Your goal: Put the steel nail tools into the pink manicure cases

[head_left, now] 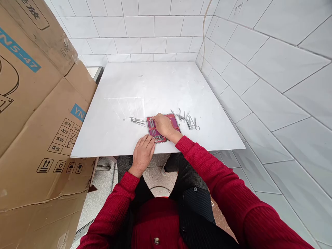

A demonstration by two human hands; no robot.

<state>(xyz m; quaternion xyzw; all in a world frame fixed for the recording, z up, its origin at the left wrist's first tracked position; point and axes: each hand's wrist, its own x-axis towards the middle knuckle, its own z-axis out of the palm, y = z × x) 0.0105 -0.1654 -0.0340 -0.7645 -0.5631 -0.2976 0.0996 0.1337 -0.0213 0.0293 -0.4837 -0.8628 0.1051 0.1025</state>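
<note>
A red manicure case (168,118) lies unfolded near the table's front edge, with slim metal tools (152,127) held in its elastic loops on the left. My left hand (143,152) grips the case's near left corner, its fingers close together over the edge. Across the middle of the case reaches my right hand (163,125), fingers closed at the tops of the tools; what they pinch is hidden. Several loose slim tools (138,120) lie just left of the case. Right of it are scattered clippers, nippers (178,116) and small scissors (194,125).
The white table (124,83) meets tiled walls (140,26) at the back and right. A large cardboard box (44,138) stands close on the left. A pale cable (204,38) hangs in the corner. My legs are under the table's front edge.
</note>
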